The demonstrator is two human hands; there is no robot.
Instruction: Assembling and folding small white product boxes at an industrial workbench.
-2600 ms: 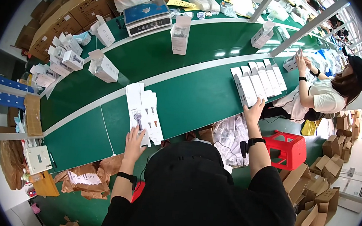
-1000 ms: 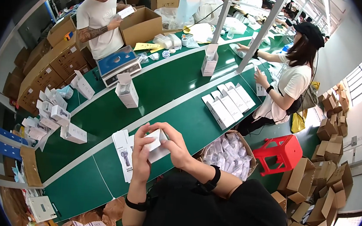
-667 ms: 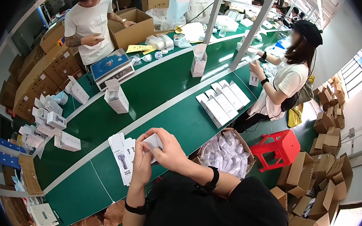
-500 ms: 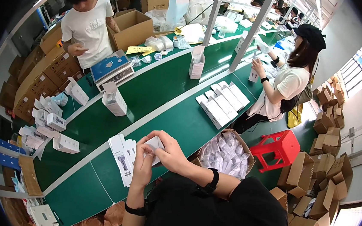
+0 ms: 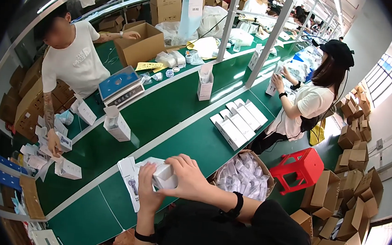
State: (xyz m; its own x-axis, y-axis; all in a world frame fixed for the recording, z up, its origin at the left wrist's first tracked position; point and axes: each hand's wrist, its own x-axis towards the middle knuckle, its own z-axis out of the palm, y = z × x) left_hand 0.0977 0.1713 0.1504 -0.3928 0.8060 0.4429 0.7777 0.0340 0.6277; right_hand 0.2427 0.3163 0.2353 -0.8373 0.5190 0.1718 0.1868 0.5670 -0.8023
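Observation:
Between my two hands is a small white carton [image 5: 166,178], tilted so that one end faces me. My left hand [image 5: 149,189] grips its left side with the fingers up along it. My right hand [image 5: 188,179] is wrapped over its right side. Just left of and partly behind my left hand lie flat printed white sheets or folded cartons [image 5: 128,178] with a picture of a dark handheld device. My fingers hide part of the carton and of these sheets.
Several white cartons [image 5: 236,126] lie grouped on the green table. Open cartons [image 5: 117,126] stand on the green belt. A box of wrapped packets [image 5: 246,174] is beside my right arm, near a red stool [image 5: 298,168]. Co-workers [image 5: 78,58] work across the belt and to the right.
The carton has turned in my hands, showing more of its end, and my right hand has spread around it. The co-worker at left now reaches toward the cartons. Belt cartons have shifted slightly left.

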